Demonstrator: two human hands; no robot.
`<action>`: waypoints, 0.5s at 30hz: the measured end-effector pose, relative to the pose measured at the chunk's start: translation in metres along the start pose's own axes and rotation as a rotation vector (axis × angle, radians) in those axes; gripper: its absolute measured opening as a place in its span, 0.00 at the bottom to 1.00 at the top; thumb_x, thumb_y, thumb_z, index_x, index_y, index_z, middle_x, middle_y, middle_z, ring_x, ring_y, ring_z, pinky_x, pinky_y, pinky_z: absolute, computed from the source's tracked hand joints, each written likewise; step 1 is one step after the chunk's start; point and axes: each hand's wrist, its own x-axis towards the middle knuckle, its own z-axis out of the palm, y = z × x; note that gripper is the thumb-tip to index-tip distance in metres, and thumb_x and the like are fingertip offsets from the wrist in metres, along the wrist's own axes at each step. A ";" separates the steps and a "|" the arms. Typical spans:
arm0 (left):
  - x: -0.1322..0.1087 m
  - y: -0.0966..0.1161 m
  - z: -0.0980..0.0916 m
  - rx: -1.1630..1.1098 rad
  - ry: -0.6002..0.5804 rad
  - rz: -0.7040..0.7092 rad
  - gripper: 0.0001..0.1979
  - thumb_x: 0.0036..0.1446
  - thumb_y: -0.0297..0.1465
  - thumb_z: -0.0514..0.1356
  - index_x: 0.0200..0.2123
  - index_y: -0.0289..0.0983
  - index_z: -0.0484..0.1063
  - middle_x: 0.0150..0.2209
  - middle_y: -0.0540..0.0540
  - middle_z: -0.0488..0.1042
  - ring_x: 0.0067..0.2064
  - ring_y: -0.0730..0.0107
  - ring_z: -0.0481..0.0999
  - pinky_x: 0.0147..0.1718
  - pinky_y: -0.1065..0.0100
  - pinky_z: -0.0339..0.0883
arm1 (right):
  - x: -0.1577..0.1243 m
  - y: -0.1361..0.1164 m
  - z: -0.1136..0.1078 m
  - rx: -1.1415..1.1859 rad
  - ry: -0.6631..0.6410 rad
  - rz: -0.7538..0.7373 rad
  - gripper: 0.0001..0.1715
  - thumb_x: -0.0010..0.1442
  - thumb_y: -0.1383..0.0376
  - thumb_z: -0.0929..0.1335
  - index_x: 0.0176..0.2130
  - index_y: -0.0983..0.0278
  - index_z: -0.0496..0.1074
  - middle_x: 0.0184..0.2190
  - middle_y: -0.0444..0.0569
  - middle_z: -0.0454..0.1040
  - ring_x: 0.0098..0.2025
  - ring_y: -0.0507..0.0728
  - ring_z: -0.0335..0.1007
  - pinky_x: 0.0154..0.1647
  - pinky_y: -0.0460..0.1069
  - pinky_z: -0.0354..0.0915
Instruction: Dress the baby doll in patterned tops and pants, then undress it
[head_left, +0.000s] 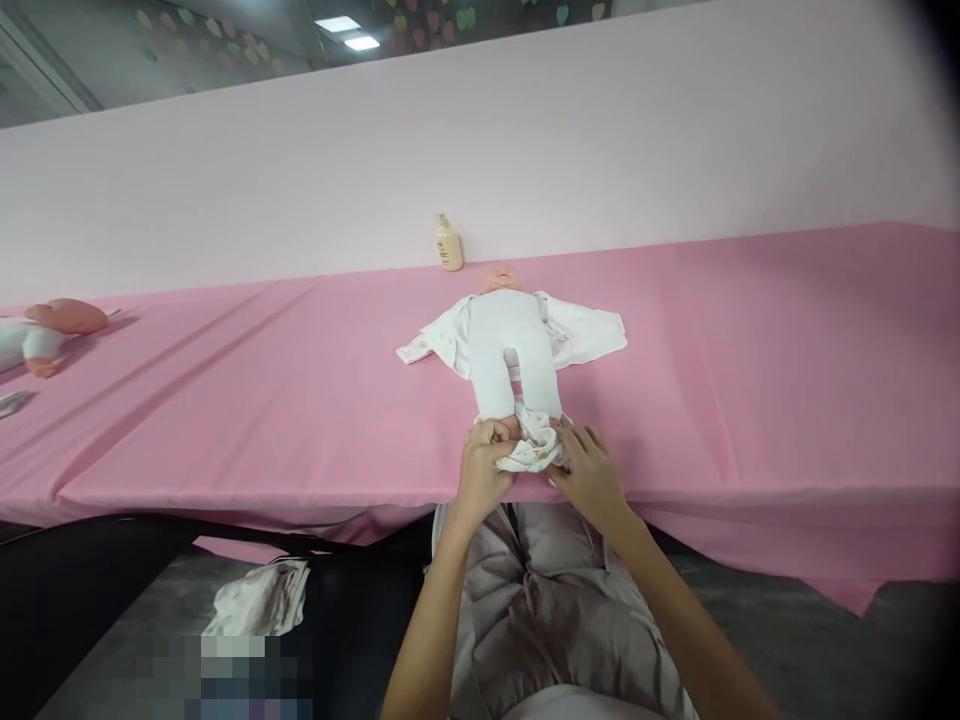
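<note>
A baby doll (510, 325) with a white cloth body lies on its back, its head toward the wall and its feet toward me. Under its upper body a white baby shirt (589, 333) is spread out, with a sleeve out to each side. Bunched around the doll's feet is a pair of white patterned baby pants (534, 445). My left hand (486, 465) is closed on the left side of the pants, beside one foot. On the other side my right hand (589, 470) pinches the fabric by the other foot. Both feet are partly hidden by cloth and fingers.
A pump bottle (449, 245) stands against the white wall behind the doll's head. Another doll (56, 330) lies at the far left of the pink-covered table (300, 400). Below the table edge, a white cloth (259, 598) hangs by a black chair (367, 610).
</note>
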 end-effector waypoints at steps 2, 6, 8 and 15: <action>-0.001 0.000 0.000 0.001 0.000 0.017 0.10 0.54 0.28 0.59 0.23 0.42 0.77 0.35 0.46 0.72 0.41 0.66 0.69 0.42 0.63 0.61 | 0.000 -0.003 0.000 -0.003 0.023 -0.008 0.13 0.52 0.72 0.66 0.40 0.64 0.72 0.38 0.53 0.72 0.41 0.62 0.62 0.42 0.54 0.64; -0.003 -0.001 -0.002 0.004 -0.027 0.030 0.10 0.56 0.29 0.59 0.24 0.43 0.77 0.36 0.48 0.77 0.42 0.65 0.68 0.44 0.61 0.60 | 0.000 -0.010 0.001 0.046 0.101 -0.032 0.10 0.54 0.75 0.64 0.32 0.63 0.73 0.36 0.52 0.72 0.41 0.59 0.63 0.41 0.52 0.63; -0.004 -0.001 -0.003 -0.011 -0.033 0.043 0.10 0.56 0.30 0.59 0.25 0.44 0.78 0.36 0.49 0.79 0.41 0.64 0.67 0.44 0.60 0.60 | -0.001 -0.012 0.002 0.070 0.112 -0.046 0.10 0.55 0.74 0.64 0.31 0.63 0.73 0.36 0.51 0.72 0.41 0.59 0.63 0.42 0.52 0.63; -0.004 -0.002 -0.004 -0.029 -0.114 0.024 0.14 0.58 0.34 0.57 0.22 0.42 0.75 0.32 0.49 0.80 0.39 0.64 0.66 0.44 0.58 0.59 | -0.001 -0.018 0.003 0.077 0.087 -0.011 0.09 0.57 0.73 0.64 0.29 0.62 0.71 0.35 0.49 0.73 0.44 0.59 0.65 0.44 0.53 0.58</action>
